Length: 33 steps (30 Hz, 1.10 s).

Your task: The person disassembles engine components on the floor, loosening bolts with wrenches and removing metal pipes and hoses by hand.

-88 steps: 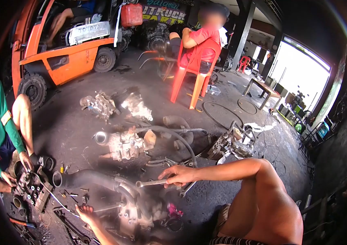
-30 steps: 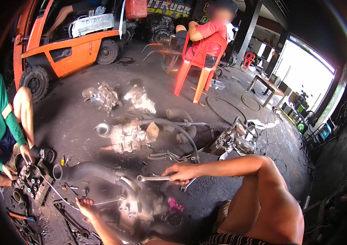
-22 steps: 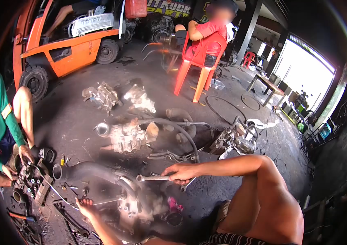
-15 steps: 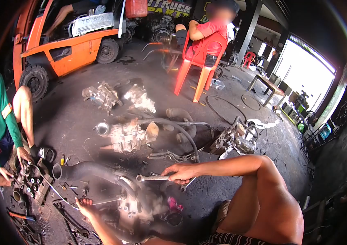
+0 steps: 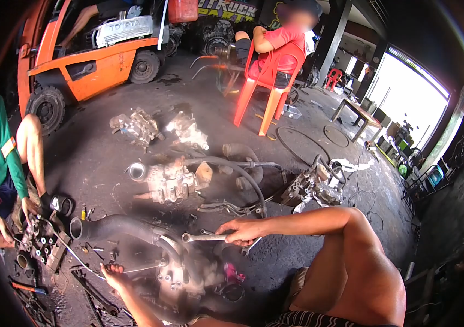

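My right hand point(image 5: 241, 232) is closed around a combination wrench point(image 5: 205, 237), its ring end pointing left. Another wrench end point(image 5: 247, 250) shows just below that hand; I cannot tell whether it is held too. At lower left, my left hand point(image 5: 116, 276) has curled fingers around a thin rod point(image 5: 142, 268). The rod reaches right to a greasy metal engine part point(image 5: 175, 278) on the floor before me. A thin pale bar point(image 5: 76, 259) ends at my left thumb. Above the part lies a thick black hose point(image 5: 117, 229). A pink scrap point(image 5: 233, 272) lies beside the part.
At left a co-worker in a green sleeve point(image 5: 16, 163) handles a metal part point(image 5: 41, 245). More engine parts point(image 5: 172, 182) and an engine block point(image 5: 316, 188) lie ahead. Behind are an orange forklift point(image 5: 95, 71) and a person on a red chair point(image 5: 273, 76). Tools point(image 5: 93, 294) lie lower left.
The co-worker's hand at the left has shifted slightly over the metal part. My own hands and the wrench have stayed in place.
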Tool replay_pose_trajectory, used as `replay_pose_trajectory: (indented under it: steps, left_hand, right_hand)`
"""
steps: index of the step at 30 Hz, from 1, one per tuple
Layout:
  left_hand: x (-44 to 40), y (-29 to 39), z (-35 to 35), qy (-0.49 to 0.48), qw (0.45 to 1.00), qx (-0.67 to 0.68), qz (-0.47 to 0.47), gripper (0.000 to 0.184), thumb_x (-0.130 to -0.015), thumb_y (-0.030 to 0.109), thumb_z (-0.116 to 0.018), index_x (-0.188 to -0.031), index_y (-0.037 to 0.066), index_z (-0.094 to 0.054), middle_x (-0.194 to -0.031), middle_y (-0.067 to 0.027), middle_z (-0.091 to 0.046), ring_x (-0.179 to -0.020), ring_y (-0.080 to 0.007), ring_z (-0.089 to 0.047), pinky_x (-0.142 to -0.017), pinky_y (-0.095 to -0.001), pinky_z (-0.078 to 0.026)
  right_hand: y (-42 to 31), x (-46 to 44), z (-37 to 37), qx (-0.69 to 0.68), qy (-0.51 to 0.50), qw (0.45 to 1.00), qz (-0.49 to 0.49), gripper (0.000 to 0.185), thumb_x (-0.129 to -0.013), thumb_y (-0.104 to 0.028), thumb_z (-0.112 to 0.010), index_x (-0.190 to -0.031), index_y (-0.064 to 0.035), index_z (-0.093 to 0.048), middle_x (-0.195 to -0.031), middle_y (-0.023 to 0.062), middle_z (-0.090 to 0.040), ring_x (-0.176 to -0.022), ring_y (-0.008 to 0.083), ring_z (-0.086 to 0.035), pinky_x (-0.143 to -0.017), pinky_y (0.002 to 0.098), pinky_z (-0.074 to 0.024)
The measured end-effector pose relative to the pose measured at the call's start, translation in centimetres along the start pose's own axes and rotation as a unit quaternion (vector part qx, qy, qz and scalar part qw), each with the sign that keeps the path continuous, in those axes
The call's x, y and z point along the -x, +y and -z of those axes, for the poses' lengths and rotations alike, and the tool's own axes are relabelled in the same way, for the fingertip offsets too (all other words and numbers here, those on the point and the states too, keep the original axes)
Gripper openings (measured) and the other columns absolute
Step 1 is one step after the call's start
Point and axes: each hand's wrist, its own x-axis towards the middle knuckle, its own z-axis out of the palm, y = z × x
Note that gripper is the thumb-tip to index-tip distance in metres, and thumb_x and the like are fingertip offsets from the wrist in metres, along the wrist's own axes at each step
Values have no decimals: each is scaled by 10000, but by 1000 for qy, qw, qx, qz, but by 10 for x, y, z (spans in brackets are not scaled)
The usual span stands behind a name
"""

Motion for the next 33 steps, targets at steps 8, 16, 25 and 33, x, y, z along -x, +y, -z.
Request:
replay_pose_trajectory:
  steps: [8,16,25,33]
  left_hand:
    - [-5,-2,4,-9,1000,16,-2,350,-885,378,-613,-700,177,-394,-646,44,-389,-571,-95,-362,-532,-244,-293]
    - [-6,-1,7,-25,1000,14,2,347,-883,383,-611,-705,173,-400,-660,41,-398,-583,-96,-368,-538,-246,-295]
    - [-5,0,9,-33,999,6,6,334,-876,408,-615,-735,164,-437,-669,36,-397,-606,-118,-371,-589,-265,-321]
    - [17,12,-2,-43,998,23,50,313,-892,380,-611,-751,141,-467,-692,22,-449,-665,-131,-439,-683,-300,-374]
  right_hand:
    - [0,0,-1,-6,-2,1000,4,517,-885,-120,-526,-1380,-68,-388,-632,-10,-463,-466,63,-435,-385,226,-323]
    - [1,1,-1,-3,-5,1000,1,535,-881,-118,-525,-1391,-73,-371,-628,-14,-450,-474,66,-441,-389,227,-324]
    - [4,-3,3,-12,-1,1000,19,450,-919,-125,-504,-1357,-97,-406,-646,-25,-429,-477,55,-401,-378,223,-303]
    - [-70,-23,9,13,110,986,123,352,-978,-151,-449,-1325,-95,-468,-613,0,-430,-437,82,-412,-350,257,-309]
